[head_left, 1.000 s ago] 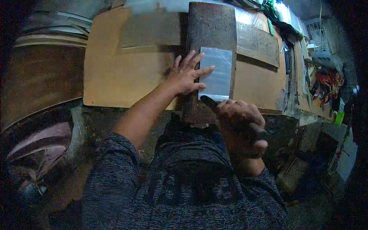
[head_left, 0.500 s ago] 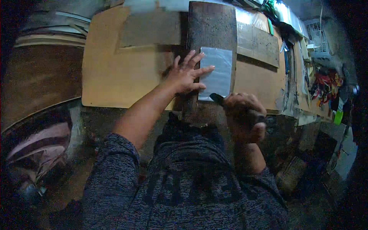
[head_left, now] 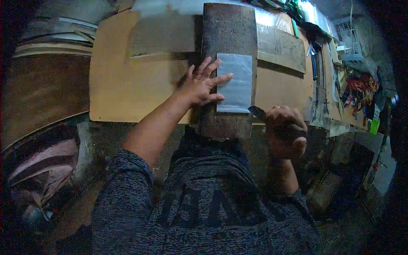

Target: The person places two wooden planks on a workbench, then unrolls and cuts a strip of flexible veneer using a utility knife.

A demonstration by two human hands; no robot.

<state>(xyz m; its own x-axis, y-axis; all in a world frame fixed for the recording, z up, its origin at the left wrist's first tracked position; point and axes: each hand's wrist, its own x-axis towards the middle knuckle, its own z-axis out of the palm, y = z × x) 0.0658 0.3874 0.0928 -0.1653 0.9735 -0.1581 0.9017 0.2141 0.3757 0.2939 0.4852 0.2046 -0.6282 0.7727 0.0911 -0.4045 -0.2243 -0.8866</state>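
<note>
A clear, whitish rectangular plastic sheet (head_left: 236, 87) lies flat on a long dark wooden board (head_left: 229, 27). Whether it is one layer or a stack of bags I cannot tell. With fingers spread, my left hand (head_left: 199, 87) rests on the sheet's left edge and the board. My right hand (head_left: 287, 129) is closed round the handle of a knife. The dark knife blade (head_left: 256, 112) points left, its tip by the sheet's lower right corner. My fist hides most of the handle.
Under the board spreads a light wooden tabletop (head_left: 114, 85). Flat brown boards (head_left: 282, 46) lie on both sides of the dark plank. A white wire basket (head_left: 350, 38) and a red bundle (head_left: 361, 87) are at the right. A dark round-rimmed container (head_left: 51, 127) stands lower left.
My right hand has moved right with the knife, from below the sheet's bottom edge to its lower right corner. My left hand keeps its place on the sheet.
</note>
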